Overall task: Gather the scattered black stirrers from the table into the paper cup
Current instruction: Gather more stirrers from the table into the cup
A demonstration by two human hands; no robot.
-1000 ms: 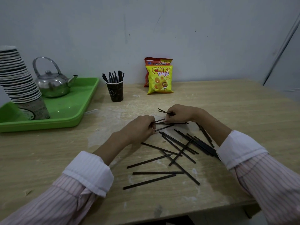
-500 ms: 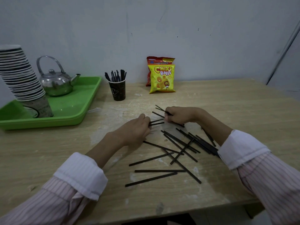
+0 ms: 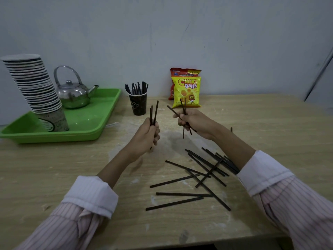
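Note:
A dark paper cup (image 3: pixel 138 105) stands at the back of the wooden table with several black stirrers upright in it. My left hand (image 3: pixel 148 134) is raised above the table and grips a few stirrers (image 3: pixel 153 112) that point up. My right hand (image 3: pixel 192 121) is also lifted, gripping a few crossed stirrers (image 3: pixel 183 112) just right of the cup. Several loose stirrers (image 3: pixel 201 175) lie scattered on the table below and to the right of my hands, some partly under my right sleeve.
A green tray (image 3: pixel 100 123) at the left holds a steel kettle (image 3: pixel 73 92) and a tall leaning stack of paper cups (image 3: pixel 34 87). Two snack bags (image 3: pixel 186 91) lean on the wall behind the cup. The table's front edge (image 3: pixel 162 239) is near.
Both hands have lifted off the table with stirrers in them and risen toward the cup. The stirrers they hold now point upward. The camera view has shifted slightly.

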